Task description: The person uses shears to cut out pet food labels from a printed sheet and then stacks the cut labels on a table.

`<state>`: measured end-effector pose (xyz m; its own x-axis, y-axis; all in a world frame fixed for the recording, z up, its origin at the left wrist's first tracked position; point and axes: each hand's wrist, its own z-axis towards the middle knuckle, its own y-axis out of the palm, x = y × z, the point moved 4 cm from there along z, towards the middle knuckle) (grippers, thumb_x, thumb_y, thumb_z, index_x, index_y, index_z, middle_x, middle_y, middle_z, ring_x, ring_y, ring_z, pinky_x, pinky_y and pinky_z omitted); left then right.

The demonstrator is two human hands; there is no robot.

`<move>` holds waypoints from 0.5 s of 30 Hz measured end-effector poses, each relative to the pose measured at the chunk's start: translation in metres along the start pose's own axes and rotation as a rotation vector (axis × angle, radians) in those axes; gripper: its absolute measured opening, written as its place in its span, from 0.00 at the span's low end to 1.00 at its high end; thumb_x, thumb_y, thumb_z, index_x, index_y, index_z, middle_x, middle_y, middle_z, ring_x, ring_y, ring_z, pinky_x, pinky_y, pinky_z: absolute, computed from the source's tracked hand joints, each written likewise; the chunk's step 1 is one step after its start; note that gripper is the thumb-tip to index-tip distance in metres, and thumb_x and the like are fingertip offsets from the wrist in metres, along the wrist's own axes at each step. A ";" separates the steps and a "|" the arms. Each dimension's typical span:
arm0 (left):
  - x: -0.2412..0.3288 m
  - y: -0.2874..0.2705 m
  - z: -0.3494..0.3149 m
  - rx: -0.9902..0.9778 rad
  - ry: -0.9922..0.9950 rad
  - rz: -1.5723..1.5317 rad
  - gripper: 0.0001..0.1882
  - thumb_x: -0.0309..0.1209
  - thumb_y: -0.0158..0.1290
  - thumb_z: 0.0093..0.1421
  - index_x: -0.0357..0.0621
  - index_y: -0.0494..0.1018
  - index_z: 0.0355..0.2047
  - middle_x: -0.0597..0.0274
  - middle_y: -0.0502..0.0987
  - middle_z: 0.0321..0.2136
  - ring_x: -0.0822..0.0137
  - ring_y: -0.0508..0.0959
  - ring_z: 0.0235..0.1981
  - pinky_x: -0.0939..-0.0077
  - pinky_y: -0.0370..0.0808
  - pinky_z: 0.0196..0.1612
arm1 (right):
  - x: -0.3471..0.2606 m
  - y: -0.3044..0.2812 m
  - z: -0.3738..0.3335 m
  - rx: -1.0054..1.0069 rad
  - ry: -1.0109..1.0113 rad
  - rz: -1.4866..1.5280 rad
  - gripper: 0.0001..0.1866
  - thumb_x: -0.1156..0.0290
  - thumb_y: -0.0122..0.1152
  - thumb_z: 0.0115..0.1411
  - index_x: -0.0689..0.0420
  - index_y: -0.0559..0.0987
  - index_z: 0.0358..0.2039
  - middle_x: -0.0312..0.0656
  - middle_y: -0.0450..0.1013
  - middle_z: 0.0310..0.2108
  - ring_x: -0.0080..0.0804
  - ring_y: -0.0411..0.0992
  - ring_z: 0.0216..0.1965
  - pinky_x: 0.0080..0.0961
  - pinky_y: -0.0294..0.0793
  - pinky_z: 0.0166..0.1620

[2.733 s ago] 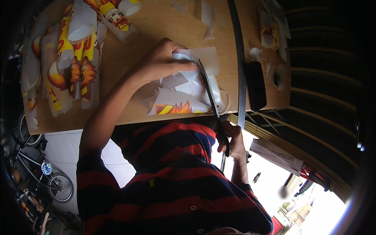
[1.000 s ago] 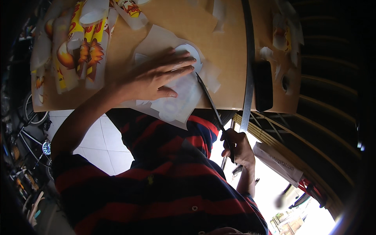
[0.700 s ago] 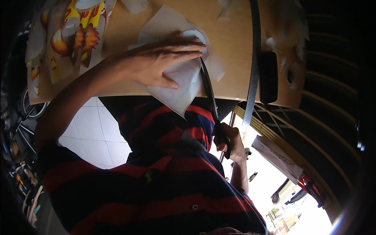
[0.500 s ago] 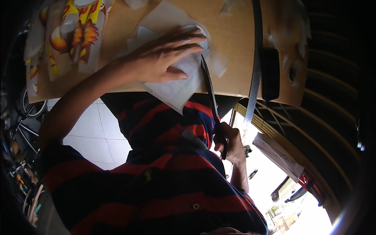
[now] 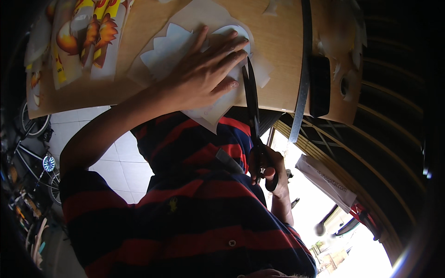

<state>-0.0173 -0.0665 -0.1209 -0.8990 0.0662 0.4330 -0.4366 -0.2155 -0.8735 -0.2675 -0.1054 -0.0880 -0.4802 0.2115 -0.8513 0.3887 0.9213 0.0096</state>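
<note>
A translucent white sheet (image 5: 207,116) with pale blue cut-out shapes, one with a zigzag edge, lies on the brown tabletop (image 5: 278,41) and hangs past its near edge. My left hand (image 5: 204,69) rests on it with fingers spread, pressing it down. Black-bladed scissors (image 5: 252,102) point away from me in my right hand (image 5: 278,169), whose fingers are in the handle loops. Their blades stand slightly apart, the tips close to the sheet's right edge beside my left fingertips. Whether the blades touch the sheet I cannot tell.
Colourful printed sheets (image 5: 104,51) lie at the table's left. To the right, a metal ruler (image 5: 303,69) sticks out over the near edge beside a black oblong object (image 5: 320,85). A white bag (image 5: 324,180) is at lower right, a bicycle (image 5: 34,157) at far left.
The scissor blades have parted and their tips have moved slightly right and away from me. My left hand's fingers have spread wider, and the sheet shows more of its zigzag shape.
</note>
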 end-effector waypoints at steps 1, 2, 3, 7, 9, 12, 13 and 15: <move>0.001 0.001 0.001 0.020 -0.010 0.010 0.33 0.38 0.58 0.54 0.41 0.61 0.58 0.56 0.55 0.64 0.56 0.51 0.68 0.38 0.40 0.65 | 0.000 0.003 0.000 0.045 -0.018 -0.133 0.45 0.28 0.56 0.45 0.67 0.71 0.32 0.38 0.67 0.14 0.26 0.69 0.15 0.22 0.66 0.19; 0.002 0.001 0.002 0.038 -0.020 -0.002 0.33 0.37 0.58 0.53 0.42 0.61 0.57 0.56 0.56 0.63 0.56 0.52 0.67 0.37 0.40 0.65 | 0.000 0.004 -0.001 0.091 -0.036 -0.266 0.44 0.28 0.58 0.45 0.67 0.71 0.32 0.39 0.68 0.14 0.29 0.69 0.14 0.25 0.66 0.19; 0.003 0.000 0.003 0.055 -0.030 -0.014 0.32 0.37 0.59 0.53 0.42 0.62 0.57 0.56 0.57 0.63 0.56 0.52 0.67 0.37 0.41 0.65 | 0.001 0.005 -0.003 0.113 -0.034 -0.369 0.43 0.30 0.59 0.45 0.66 0.71 0.31 0.40 0.68 0.14 0.31 0.69 0.14 0.27 0.66 0.19; 0.003 0.001 0.003 0.105 -0.045 -0.032 0.35 0.36 0.61 0.50 0.43 0.62 0.57 0.57 0.58 0.62 0.56 0.54 0.66 0.35 0.41 0.64 | -0.007 0.010 -0.011 0.164 -0.010 -0.584 0.40 0.32 0.63 0.44 0.64 0.70 0.27 0.45 0.67 0.13 0.40 0.70 0.15 0.33 0.67 0.20; 0.002 0.002 0.003 0.135 -0.034 0.002 0.35 0.40 0.61 0.48 0.41 0.65 0.55 0.55 0.61 0.60 0.57 0.57 0.65 0.35 0.43 0.64 | -0.008 0.009 -0.016 0.150 0.005 -0.611 0.40 0.32 0.63 0.43 0.64 0.70 0.27 0.45 0.68 0.13 0.40 0.71 0.15 0.33 0.67 0.20; 0.002 0.004 0.004 0.159 -0.036 0.006 0.36 0.43 0.62 0.47 0.39 0.66 0.54 0.54 0.63 0.59 0.57 0.58 0.64 0.35 0.44 0.64 | -0.014 0.012 -0.020 0.180 0.024 -0.422 0.45 0.26 0.58 0.40 0.65 0.73 0.27 0.36 0.67 0.13 0.25 0.68 0.16 0.24 0.64 0.21; 0.002 0.005 0.004 0.163 -0.040 -0.001 0.36 0.43 0.62 0.47 0.39 0.66 0.54 0.54 0.63 0.59 0.57 0.58 0.64 0.35 0.44 0.64 | -0.015 0.013 -0.021 0.194 0.026 -0.355 0.47 0.23 0.55 0.39 0.65 0.73 0.26 0.33 0.67 0.12 0.20 0.67 0.16 0.20 0.63 0.21; 0.001 0.005 0.002 0.181 -0.039 0.003 0.36 0.43 0.62 0.46 0.39 0.67 0.54 0.54 0.63 0.58 0.57 0.59 0.64 0.35 0.44 0.64 | -0.010 0.005 -0.024 0.110 0.059 -0.263 0.43 0.30 0.63 0.41 0.66 0.75 0.30 0.39 0.69 0.18 0.25 0.70 0.19 0.24 0.67 0.24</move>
<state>-0.0199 -0.0692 -0.1242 -0.8965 0.0287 0.4422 -0.4176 -0.3881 -0.8216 -0.2799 -0.0953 -0.0662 -0.6193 -0.0081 -0.7851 0.3263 0.9069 -0.2667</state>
